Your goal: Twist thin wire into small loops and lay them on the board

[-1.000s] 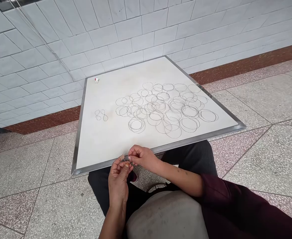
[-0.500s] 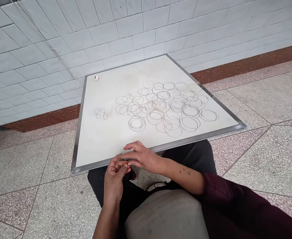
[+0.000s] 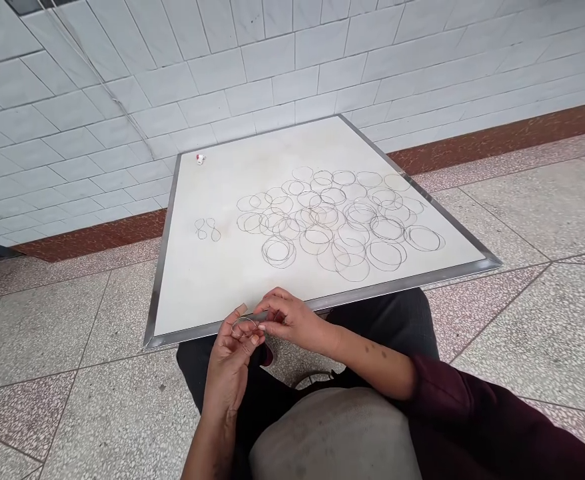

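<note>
Between my hands, just over the near edge of the white table [image 3: 207, 287], is a small thin wire loop [image 3: 245, 319]. My left hand [image 3: 232, 357] pinches its lower part between thumb and fingers. My right hand [image 3: 292, 320] grips the loop's right side with thumb and fingertips, close to the left fingers. On the table's right half lie many thin wire rings [image 3: 317, 217], some overlapping. Two figure-eight wire pieces [image 3: 207, 229] lie side by side on the left half.
A small white and red object [image 3: 200, 159] sits at the table's far left corner. A grey metal rim [image 3: 397, 279] borders the tabletop. The table's far edge is close to a tiled wall [image 3: 272, 60]. My legs [image 3: 387, 320] are under the near edge.
The wire between my hands now shows as a rounder, wider loop. My right fingers have curled in and closed on its right side. The view has shifted slightly.
</note>
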Tool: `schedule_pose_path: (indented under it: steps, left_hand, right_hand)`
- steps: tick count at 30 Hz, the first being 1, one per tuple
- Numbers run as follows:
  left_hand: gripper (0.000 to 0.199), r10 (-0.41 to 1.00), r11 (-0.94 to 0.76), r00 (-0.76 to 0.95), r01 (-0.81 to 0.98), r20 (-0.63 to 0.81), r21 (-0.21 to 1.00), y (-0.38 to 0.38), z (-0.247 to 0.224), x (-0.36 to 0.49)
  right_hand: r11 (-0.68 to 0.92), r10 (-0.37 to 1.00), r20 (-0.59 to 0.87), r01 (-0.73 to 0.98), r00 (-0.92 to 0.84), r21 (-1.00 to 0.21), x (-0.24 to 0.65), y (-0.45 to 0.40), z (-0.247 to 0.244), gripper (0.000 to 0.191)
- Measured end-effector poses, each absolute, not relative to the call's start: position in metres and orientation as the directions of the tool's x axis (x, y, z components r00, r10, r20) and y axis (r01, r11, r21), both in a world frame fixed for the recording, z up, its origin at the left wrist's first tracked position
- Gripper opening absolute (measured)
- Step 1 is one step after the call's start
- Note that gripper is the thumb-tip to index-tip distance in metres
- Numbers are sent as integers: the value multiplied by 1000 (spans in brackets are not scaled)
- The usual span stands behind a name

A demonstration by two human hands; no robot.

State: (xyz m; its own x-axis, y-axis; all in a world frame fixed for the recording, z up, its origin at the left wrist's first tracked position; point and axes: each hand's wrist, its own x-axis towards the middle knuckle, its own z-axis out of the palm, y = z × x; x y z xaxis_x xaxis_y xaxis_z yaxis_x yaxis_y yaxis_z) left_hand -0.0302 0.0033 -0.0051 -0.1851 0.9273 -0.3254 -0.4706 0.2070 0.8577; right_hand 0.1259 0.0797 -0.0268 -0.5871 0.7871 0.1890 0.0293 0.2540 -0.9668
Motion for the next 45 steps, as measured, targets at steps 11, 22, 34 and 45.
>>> schedule_pose_path:
  steps: [11, 22, 34, 45]
  left_hand:
    - [49, 883, 119, -388, -361, -265, 925, 4, -16, -24]
    - [58, 854, 71, -461, -356, -241, 932, 3, -15, -20]
    - [56, 861, 59, -470, -288, -195, 956, -1, -16, -17]
    - [51, 866, 51, -468, -268, -176, 962, -2, -17, -16]
  right_hand:
    - [-35, 847, 23, -100, -531, -994, 117, 68, -30, 16]
    - [-172, 846, -83, -124, -526, -977, 107, 56, -41, 24]
    - [-233, 859, -120, -171, -498, -957, 103, 50, -36, 25]
    - [-226, 859, -132, -134, -495, -965, 106, 51, -34, 25]
